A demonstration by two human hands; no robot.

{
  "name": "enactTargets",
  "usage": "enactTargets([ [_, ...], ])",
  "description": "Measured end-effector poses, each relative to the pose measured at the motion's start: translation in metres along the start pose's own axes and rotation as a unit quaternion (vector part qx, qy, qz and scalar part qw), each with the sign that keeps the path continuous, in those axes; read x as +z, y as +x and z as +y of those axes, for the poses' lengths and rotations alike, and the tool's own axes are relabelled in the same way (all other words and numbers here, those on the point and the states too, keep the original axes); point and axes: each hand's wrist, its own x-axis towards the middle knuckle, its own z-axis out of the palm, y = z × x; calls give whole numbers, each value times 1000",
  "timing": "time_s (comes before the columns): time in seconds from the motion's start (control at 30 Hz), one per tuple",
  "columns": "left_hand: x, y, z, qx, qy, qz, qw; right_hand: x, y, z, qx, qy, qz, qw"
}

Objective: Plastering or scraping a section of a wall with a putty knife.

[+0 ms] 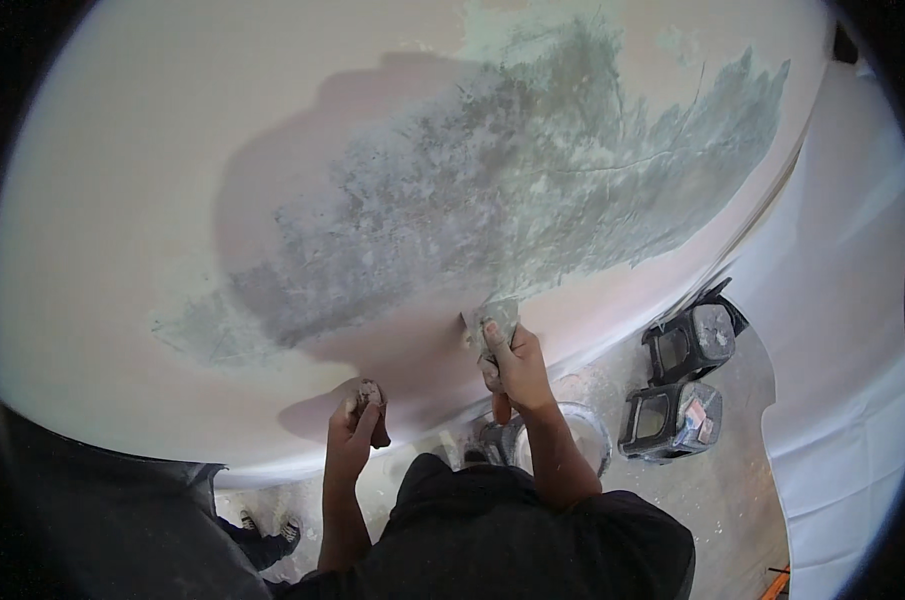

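Note:
A large curved pale pink surface (142, 140) fills the upper view, with a broad, rough patch of grey filler (662, 180) across it. My right hand (517, 370) grips a filler-coated putty knife (497, 315), thumb on the blade, at the patch's lower edge. My left hand (352, 430), lower and further left, has its fingers closed around a small, filler-smeared piece (370, 395) that I cannot make out.
Two black plastic stools (657, 415) stand at the right, one bearing small items. A round white bucket (597, 435) is below my right hand. White sheeting (837, 300) hangs at the right. Another person's feet (272, 530) show at lower left, beside dark covering (92, 500).

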Motion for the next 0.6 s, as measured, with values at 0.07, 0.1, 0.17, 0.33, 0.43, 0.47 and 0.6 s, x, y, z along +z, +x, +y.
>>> enactTargets([
  [0.07,1,4,-2,4,15,2,1000,0,-3,-2,18,16,12,1000],
  [0.1,2,8,-2,12,28,3,1000,-2,0,-6,11,-12,3,1000],
  [0.17,-2,10,-4,33,47,9,998,-3,3,-6,5,-39,-4,999],
  [0.33,0,14,-5,71,61,33,995,-11,6,1,3,-25,-6,1000],
  [0.43,-4,13,3,21,66,15,997,-7,-2,-2,0,-30,3,1000],
  [0.47,-9,18,1,6,64,-11,998,-8,1,-6,1,-30,2,1000],
  [0.6,-4,16,6,16,40,38,998,-5,1,-2,9,-21,7,1000],
])
